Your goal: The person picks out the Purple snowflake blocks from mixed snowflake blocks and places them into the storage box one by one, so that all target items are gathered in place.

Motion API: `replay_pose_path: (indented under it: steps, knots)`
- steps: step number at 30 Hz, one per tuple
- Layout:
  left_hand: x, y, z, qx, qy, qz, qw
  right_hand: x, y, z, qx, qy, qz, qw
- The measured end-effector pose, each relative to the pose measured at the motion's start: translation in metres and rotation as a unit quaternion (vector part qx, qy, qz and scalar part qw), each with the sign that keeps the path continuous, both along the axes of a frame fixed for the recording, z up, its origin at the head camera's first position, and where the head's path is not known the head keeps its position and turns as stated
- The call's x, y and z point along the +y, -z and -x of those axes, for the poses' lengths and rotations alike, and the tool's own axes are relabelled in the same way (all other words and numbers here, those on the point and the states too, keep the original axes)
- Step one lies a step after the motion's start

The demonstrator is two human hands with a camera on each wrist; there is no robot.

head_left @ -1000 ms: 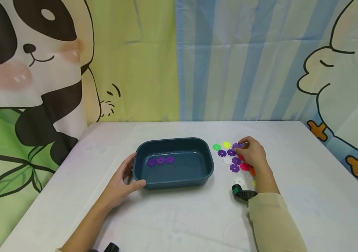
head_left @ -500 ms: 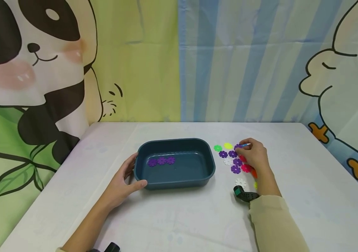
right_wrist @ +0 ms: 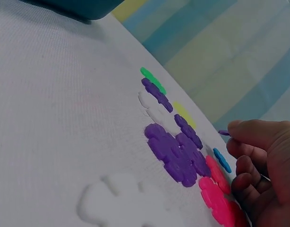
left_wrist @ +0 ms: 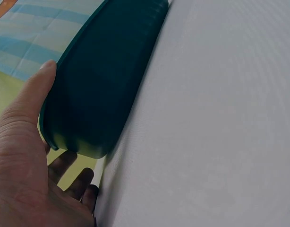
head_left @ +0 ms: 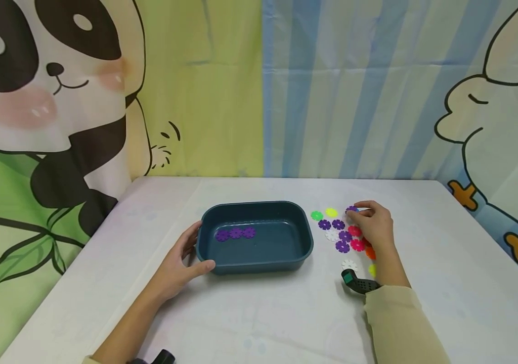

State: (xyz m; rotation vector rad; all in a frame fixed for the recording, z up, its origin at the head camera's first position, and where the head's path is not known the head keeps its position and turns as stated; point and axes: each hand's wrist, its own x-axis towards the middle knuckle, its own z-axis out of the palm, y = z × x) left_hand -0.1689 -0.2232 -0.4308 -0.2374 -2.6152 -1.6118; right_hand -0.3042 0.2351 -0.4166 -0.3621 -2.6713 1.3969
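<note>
Your right hand [head_left: 377, 225] pinches a purple disc [right_wrist: 223, 133] at its fingertips, beside the loose coloured pieces [head_left: 345, 236]. That disc is off the right end of the dark blue tub [head_left: 259, 268], whose long axis runs left to right. Your left hand [head_left: 174, 270] grips the tub's left end. Three purple pieces [head_left: 235, 233] lie in the tub, nearer that end. A printed curtain [head_left: 222, 101] hangs behind the far edge of the white table [head_left: 241, 313].
</note>
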Motion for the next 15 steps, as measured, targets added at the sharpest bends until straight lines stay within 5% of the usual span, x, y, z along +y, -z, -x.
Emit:
replay_pose_path:
  steps: [15]
  knots:
    - [0.000, 0.000, 0.000, 0.003, 0.002, -0.001, 1.0000, -0.004, -0.012, -0.001, 0.005, 0.032, 0.093, 0.9952]
